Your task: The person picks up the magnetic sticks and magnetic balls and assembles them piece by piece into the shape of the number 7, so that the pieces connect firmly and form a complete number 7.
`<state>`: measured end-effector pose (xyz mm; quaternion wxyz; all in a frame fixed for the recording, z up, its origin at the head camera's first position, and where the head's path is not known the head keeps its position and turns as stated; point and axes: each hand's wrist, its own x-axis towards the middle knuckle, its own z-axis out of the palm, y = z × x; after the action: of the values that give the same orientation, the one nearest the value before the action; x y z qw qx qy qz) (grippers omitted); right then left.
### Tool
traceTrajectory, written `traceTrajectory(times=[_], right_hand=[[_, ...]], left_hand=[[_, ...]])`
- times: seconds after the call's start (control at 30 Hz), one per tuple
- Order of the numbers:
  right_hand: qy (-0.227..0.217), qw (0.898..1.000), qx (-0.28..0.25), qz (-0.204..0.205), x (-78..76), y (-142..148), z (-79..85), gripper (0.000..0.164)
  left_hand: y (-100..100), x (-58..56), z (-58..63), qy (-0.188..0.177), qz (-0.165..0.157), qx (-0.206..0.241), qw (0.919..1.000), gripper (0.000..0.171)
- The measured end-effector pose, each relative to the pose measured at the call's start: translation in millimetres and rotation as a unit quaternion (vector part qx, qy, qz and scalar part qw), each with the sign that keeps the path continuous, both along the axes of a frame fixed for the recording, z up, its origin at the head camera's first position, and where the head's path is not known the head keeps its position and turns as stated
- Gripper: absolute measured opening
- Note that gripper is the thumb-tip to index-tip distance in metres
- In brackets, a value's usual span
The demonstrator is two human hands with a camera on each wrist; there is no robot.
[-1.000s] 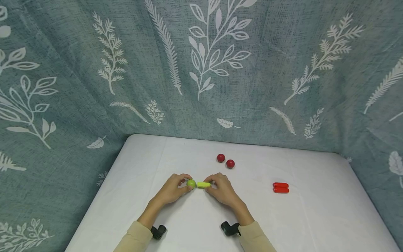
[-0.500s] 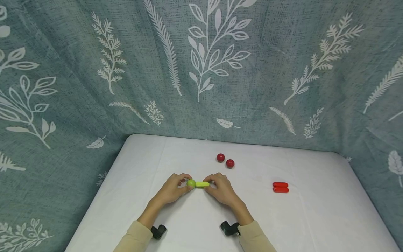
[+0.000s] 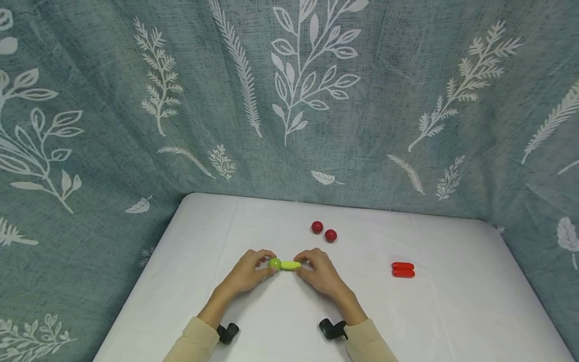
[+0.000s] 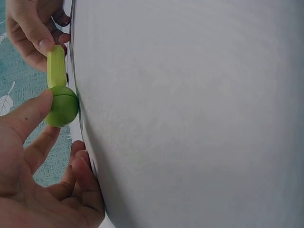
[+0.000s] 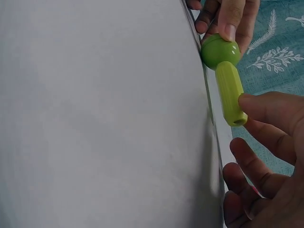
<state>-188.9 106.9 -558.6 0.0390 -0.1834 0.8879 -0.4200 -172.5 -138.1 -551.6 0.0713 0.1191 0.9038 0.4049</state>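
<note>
Between thumb and finger my left hand [image 3: 246, 271] pinches a glossy green ball [image 3: 274, 264], which has a seam line in the left wrist view. My right hand [image 3: 320, 271] pinches the far end of a yellow-green ribbed handle [image 3: 290, 265] between thumb and index finger. The handle's other end meets the ball, so the two pieces stand in one line. In the right wrist view the handle [image 5: 230, 95] shows a small hole in its free end, and its inner end touches the ball [image 5: 220, 51]. How deep it sits in the ball is hidden.
Two dark red balls [image 3: 323, 231] lie farther back on the white-covered table [image 3: 253, 221]. To the right, two red handles [image 3: 403, 269] lie side by side. A teal leaf-patterned curtain [image 3: 253, 100] hangs behind the table and along its sides.
The yellow-green handle has moved slightly left and closed a small gap to the green ball. My right fingers have shifted a little toward the handle's outer end. The left hand stays put.
</note>
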Motion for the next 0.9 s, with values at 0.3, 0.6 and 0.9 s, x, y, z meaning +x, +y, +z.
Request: traceTrajectory(times=[0.3, 0.6, 0.9], right_hand=[[0.004, 0.999, -0.011, -0.044, 3.0, 15.0, 11.3, 0.022], [0.051, 0.992, -0.068, -0.089, -1.5, 35.0, 12.7, 0.03], [0.073, 0.979, -0.114, -0.152, -17.4, 51.7, 14.5, 0.027]], left_hand=[[1.6, -0.1, -2.0, 0.001, 0.009, -0.005, 0.9999, 0.03], [0.6, 1.7, -4.9, -0.005, 0.008, -0.001, 1.0, 0.031], [1.1, 2.2, -1.9, -0.007, 0.008, 0.003, 0.9999, 0.031]])
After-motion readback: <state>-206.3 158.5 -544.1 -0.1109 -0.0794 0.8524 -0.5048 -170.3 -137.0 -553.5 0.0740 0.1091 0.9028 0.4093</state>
